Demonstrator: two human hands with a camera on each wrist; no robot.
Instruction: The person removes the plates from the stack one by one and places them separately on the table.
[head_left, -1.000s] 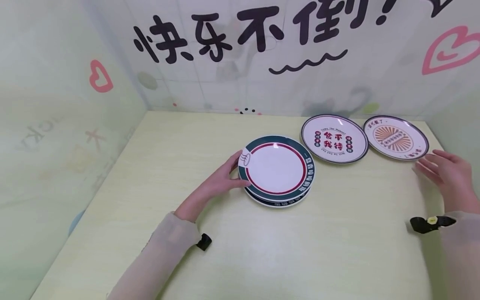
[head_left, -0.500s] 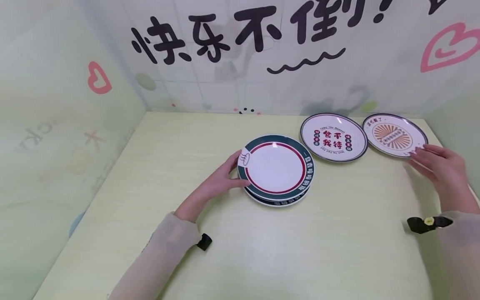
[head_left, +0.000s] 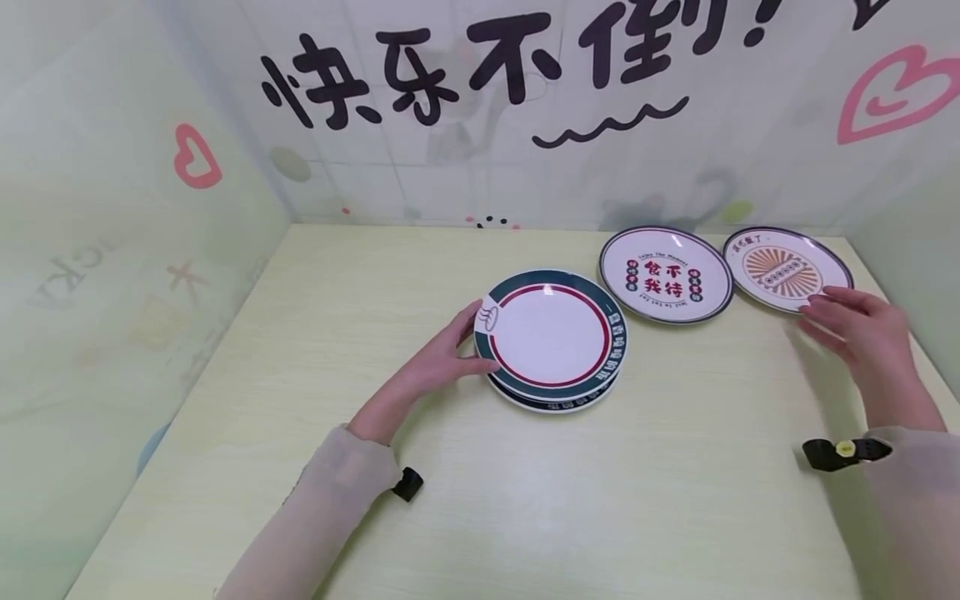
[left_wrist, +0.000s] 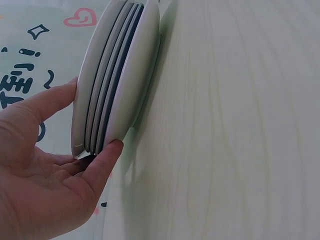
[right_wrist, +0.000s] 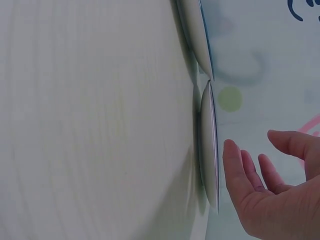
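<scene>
Gripping the plate stack (head_left: 551, 337) on the table (head_left: 637, 483) by its left edge with the left hand (head_left: 442, 358), using curled fingers (left_wrist: 104, 165). Hovering with the right hand (head_left: 862, 329), with fingers loosely apart, just above the sunburst plate (head_left: 784, 268). Seeing the red-lettered plate (head_left: 666, 304) between that and the stack.

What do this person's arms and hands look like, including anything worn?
The left hand and right hand are bare, with no gloves visible. The left sleeve and right sleeve are pale beige. A small black piece shows at the left cuff; a longer black piece with a yellow mark at the right.
</scene>
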